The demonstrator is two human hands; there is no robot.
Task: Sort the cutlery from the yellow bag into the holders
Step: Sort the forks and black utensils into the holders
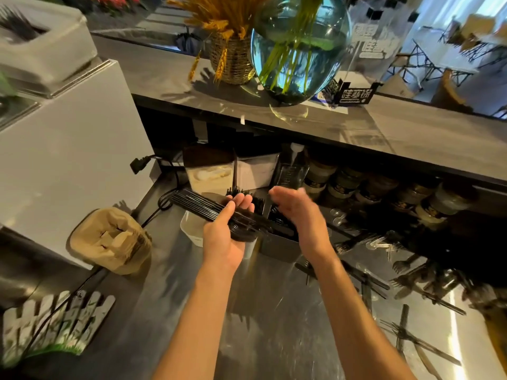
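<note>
Gripping a bundle of black plastic cutlery [219,212], your left hand [227,229] is curling its fingers round the middle of the stack; the handles are fanning out to the upper left, and the bowl or tine ends are pointing right, too blurred to tell which.

Your right hand [299,212] is hovering just beside it, fingers relaxed and slightly bent, holding nothing; motion blur is softening its outline.

Directly beneath both hands, you are working over a black divided holder [277,242], with dark cutlery already standing in its compartments. A white container [192,229] is sitting against its left side, partly hidden by your left wrist.

To the right, loose black forks [411,281] and other pieces are lying scattered across the steel worktop [260,325], some crossing one another, with a few clear plastic ones [378,245] among them.

Behind the holder, two clear storage tubs [227,171] and a row of dark-lidded jars [384,193] are standing under the grey counter [411,133].

On that counter, a blue glass vase [299,48] with green stems and a woven basket of wheat [230,56] are sitting side by side.

At left, a stack of brown paper cup carriers [109,239] is leaning against a grey appliance [68,149]; a small white picket-fence ornament [55,325] is standing nearer you.
</note>
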